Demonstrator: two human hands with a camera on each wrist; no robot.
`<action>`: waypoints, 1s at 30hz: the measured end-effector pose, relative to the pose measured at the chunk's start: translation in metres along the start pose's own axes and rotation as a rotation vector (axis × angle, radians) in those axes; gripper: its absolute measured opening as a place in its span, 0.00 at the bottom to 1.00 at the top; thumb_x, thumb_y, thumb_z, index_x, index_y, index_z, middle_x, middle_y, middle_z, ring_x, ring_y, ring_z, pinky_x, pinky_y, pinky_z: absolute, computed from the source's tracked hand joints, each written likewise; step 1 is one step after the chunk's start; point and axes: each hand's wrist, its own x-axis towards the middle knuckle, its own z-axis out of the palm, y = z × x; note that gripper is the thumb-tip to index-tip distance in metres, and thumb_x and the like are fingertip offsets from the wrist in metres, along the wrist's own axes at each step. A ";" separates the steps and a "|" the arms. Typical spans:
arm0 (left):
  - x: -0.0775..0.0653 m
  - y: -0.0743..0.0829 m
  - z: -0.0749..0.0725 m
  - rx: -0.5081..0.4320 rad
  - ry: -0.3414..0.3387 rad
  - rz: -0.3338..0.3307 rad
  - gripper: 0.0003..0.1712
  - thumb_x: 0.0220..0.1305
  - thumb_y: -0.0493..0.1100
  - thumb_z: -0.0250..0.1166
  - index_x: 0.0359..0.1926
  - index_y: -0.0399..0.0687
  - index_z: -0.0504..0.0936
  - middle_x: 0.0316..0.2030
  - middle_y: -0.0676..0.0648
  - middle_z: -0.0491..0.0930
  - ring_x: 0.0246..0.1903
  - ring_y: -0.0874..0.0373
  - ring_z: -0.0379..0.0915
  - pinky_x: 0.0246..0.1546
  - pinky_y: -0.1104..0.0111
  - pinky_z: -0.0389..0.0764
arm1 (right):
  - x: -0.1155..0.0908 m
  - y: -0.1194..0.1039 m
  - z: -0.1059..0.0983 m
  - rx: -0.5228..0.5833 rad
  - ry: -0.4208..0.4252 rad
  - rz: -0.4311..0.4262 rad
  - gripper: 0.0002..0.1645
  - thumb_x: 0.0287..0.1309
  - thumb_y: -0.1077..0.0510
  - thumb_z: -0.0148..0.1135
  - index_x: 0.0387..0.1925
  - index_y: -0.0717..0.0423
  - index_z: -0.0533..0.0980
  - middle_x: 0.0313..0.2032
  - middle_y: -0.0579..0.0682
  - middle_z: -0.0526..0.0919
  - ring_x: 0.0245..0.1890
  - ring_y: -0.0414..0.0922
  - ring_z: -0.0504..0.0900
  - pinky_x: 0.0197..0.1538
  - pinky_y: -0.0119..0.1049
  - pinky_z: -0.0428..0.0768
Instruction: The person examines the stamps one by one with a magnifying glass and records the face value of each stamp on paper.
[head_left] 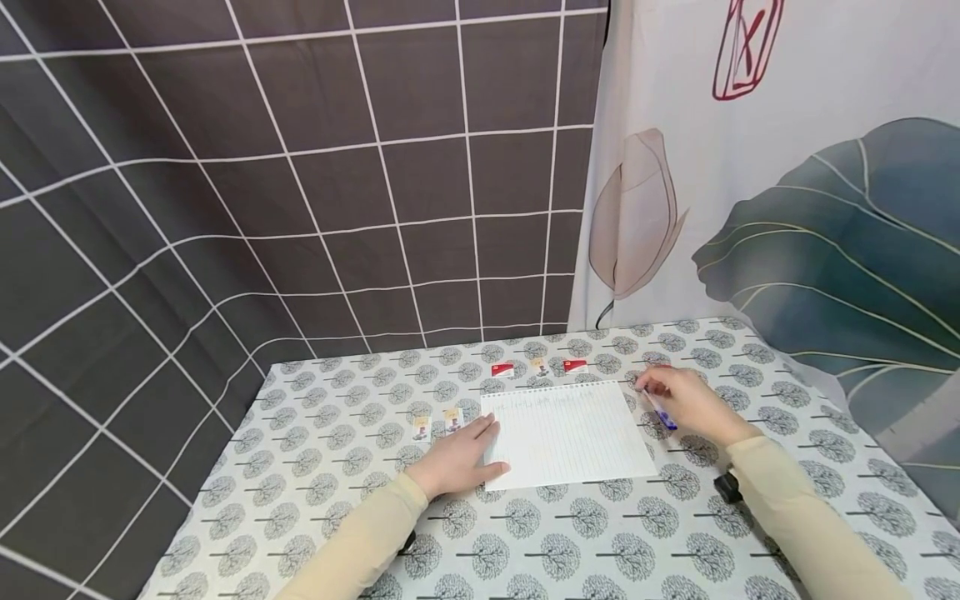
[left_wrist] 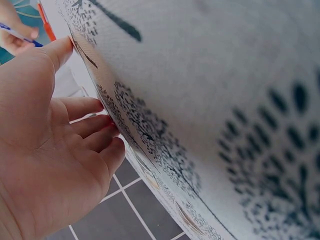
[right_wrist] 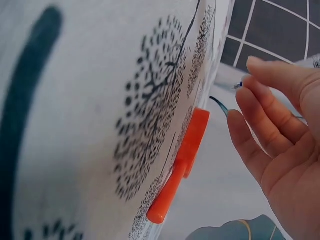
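A lined sheet of white paper (head_left: 570, 442) with a row of holes along its far edge lies on the patterned cloth. Faint handwriting runs along its top line. My left hand (head_left: 461, 457) rests on the paper's left side, fingers extended; in the left wrist view that hand (left_wrist: 65, 125) shows its palm side. Just off the right edge of the sheet, my right hand (head_left: 686, 402) pinches a blue-and-white pen (head_left: 663, 415), tilted. The left wrist view also catches the pen (left_wrist: 17, 34). From the right wrist, the hand (right_wrist: 280, 125) hides most of it.
Beyond the paper lie two red-and-white cards (head_left: 502, 370) with a yellowish card (head_left: 539, 367) between them. Two small picture cards (head_left: 422, 428) lie left of the sheet. An orange plastic object (right_wrist: 187, 155) sits on the cloth near my right hand. Curtains hang behind the table.
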 end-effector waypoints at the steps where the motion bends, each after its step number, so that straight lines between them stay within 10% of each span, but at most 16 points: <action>1: 0.000 0.000 0.000 0.000 0.001 0.001 0.46 0.73 0.67 0.53 0.76 0.38 0.60 0.77 0.40 0.55 0.75 0.46 0.53 0.73 0.56 0.61 | 0.000 0.000 0.000 -0.003 -0.006 0.006 0.15 0.56 0.71 0.68 0.45 0.58 0.81 0.35 0.46 0.83 0.36 0.44 0.82 0.45 0.46 0.85; 30: -0.001 0.000 0.001 0.032 -0.001 0.007 0.46 0.73 0.67 0.51 0.76 0.38 0.60 0.76 0.40 0.55 0.74 0.46 0.54 0.74 0.57 0.60 | -0.003 0.009 0.000 -0.013 -0.175 0.015 0.14 0.57 0.70 0.67 0.41 0.50 0.83 0.33 0.41 0.81 0.28 0.35 0.77 0.32 0.31 0.83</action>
